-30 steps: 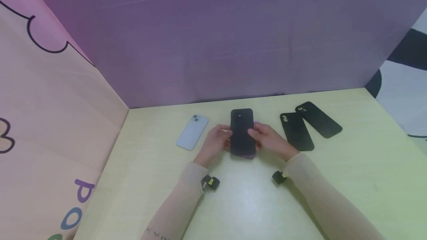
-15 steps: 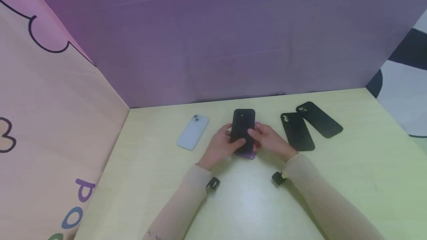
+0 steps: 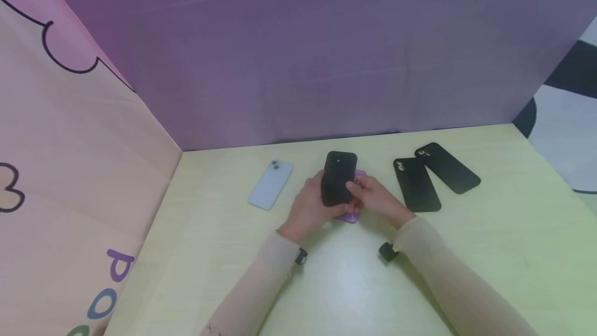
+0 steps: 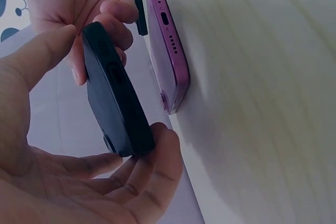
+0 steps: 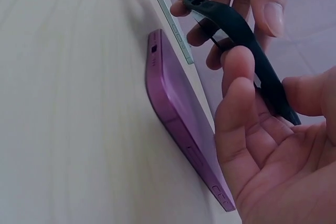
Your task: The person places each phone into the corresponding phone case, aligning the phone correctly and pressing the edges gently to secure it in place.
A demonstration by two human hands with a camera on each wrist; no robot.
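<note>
A black phone case [image 3: 339,178] is held above the table between both hands, its lower end bending. My left hand [image 3: 308,209] grips its left side and bottom end, thumb across the lower edge and fingers around the far side. On the opposite edge, my right hand [image 3: 375,196] pinches it between thumb and fingers. In the left wrist view the case's end shows a port cutout. Beneath it a purple phone [image 5: 178,103] lies on the table, apart from the case and mostly hidden by it in the head view.
Left of the hands lies a pale blue phone [image 3: 270,185], camera side up. Two more black cases [image 3: 416,184] overlap on the right. A purple backdrop [image 3: 298,66] rises behind the table [image 3: 345,294], and a printed panel [image 3: 70,170] stands along the left.
My left hand has shifted toward the case's bottom end, its thumb moving from the left edge across the lower part. The case now bends there, and its lower end has lifted.
</note>
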